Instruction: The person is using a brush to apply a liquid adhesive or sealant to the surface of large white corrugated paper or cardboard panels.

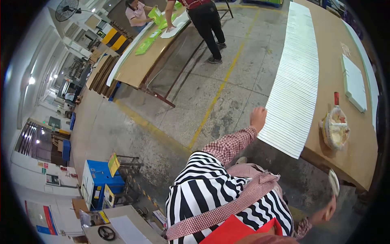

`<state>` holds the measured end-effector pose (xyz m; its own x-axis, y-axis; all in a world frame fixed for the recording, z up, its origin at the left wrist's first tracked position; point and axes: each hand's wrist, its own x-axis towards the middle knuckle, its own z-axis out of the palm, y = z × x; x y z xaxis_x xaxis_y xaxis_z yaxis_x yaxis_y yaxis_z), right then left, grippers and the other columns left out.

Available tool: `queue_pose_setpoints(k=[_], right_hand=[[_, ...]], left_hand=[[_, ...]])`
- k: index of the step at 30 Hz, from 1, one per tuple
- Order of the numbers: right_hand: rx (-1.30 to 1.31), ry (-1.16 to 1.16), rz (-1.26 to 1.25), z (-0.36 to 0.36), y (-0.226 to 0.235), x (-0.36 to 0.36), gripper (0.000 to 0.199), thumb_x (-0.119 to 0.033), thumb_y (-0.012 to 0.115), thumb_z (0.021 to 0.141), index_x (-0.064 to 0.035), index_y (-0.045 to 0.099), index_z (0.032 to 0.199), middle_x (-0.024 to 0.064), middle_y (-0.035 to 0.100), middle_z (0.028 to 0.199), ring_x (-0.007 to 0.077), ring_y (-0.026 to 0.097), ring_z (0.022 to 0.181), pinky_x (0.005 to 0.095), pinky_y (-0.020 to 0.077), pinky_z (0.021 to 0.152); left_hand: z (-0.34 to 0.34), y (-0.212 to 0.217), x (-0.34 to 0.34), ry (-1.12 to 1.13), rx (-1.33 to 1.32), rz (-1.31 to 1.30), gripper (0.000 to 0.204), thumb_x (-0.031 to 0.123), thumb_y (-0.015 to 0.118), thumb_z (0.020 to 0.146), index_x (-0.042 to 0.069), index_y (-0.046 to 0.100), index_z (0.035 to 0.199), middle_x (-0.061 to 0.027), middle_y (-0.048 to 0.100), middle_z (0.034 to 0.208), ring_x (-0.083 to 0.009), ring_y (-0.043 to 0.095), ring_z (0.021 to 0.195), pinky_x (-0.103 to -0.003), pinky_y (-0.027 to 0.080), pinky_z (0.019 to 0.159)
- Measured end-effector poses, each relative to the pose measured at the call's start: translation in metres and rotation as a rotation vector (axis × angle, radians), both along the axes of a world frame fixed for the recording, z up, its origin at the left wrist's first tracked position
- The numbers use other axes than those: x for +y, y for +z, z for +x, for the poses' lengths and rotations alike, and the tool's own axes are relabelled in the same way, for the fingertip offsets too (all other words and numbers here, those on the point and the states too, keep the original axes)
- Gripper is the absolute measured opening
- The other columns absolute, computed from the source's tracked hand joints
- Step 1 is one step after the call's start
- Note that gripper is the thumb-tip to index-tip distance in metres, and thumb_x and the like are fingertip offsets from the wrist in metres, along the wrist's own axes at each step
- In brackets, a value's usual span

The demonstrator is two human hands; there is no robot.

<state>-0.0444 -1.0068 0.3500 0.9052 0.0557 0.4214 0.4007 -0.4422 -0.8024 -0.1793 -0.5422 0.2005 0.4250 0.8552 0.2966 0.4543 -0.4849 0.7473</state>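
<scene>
A workshop floor of worn grey concrete (pixel 227 101), marked with yellow lines (pixel 215 101), stretches between long brown worktables (pixel 134 67). A black fan (pixel 67 9) hangs on the pale wall at upper left, where ceiling lamps (pixel 31 80) glow along a corridor. Blue crates (pixel 97 179) stand beside a metal frame below.

A blue crate (pixel 97 179) with yellow tags (pixel 113 164) is seen at lower left; a blue-and-red poster (pixel 42 219) is fixed on the white wall below it, and flat green packages (pixel 147 44), possibly sleeves, are laid on the far table (pixel 134 69)
</scene>
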Motion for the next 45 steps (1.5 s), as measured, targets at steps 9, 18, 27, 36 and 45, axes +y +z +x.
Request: queue_pose_setpoints(k=[9,18,27,36,45], right_hand=[[0.061,-0.558,0.466,0.021,0.037,-0.216,0.033,-0.023,0.052,0.093,0.0088,0.059,0.099,0.0180,0.062,0.108,0.0240,0.062,0.090,0.0313,0.0518,0.075],[-0.086,-0.627,0.643,0.013,0.040,-0.320,0.027,-0.020,0.050,0.094,0.0057,0.054,0.101,0.0181,0.062,0.110,0.0181,0.060,0.083,0.0273,0.0509,0.074],[-0.005,-0.551,0.714,0.017,0.075,-0.310,0.025,-0.019,0.053,0.093,0.0054,0.056,0.098,0.0178,0.062,0.107,0.0174,0.060,0.086,0.0265,0.0504,0.073],[0.105,-0.580,0.667,0.114,0.053,-0.395,0.024,-0.020,0.052,0.094,0.0031,0.057,0.097,0.0158,0.062,0.106,0.0132,0.058,0.080,0.0247,0.0489,0.071],[0.043,-0.582,0.718,0.261,0.063,-0.583,0.023,-0.019,0.049,0.095,0.0021,0.057,0.097,0.0149,0.063,0.105,0.0134,0.057,0.078,0.0253,0.0477,0.072]], left_hand=[[0.156,0.041,-0.115,-0.344,-0.202,0.059,0.012,0.013,0.057,0.085,0.004,0.063,0.090,-0.0115,0.063,0.090,-0.0274,0.058,0.088,-0.038,0.044,0.083],[0.239,0.112,-0.130,-0.608,0.395,0.766,0.042,0.001,0.047,0.081,0.012,0.049,0.121,-0.0075,0.050,0.127,-0.0268,0.046,0.118,-0.042,0.041,0.090],[0.300,0.109,-0.052,-0.857,1.254,1.027,0.037,0.026,0.046,0.090,0.027,0.049,0.127,0.0022,0.043,0.138,-0.0206,0.030,0.134,-0.050,0.033,0.099],[0.253,0.093,-0.029,-0.790,1.604,0.530,0.020,0.030,0.071,0.071,0.015,0.071,0.085,-0.0080,0.069,0.086,-0.0248,0.066,0.085,-0.038,0.052,0.072],[0.185,0.081,-0.304,-0.222,0.904,-1.012,0.020,0.020,0.071,0.076,0.006,0.059,0.083,-0.0077,0.060,0.067,-0.0171,0.059,0.055,-0.032,0.050,0.049]])
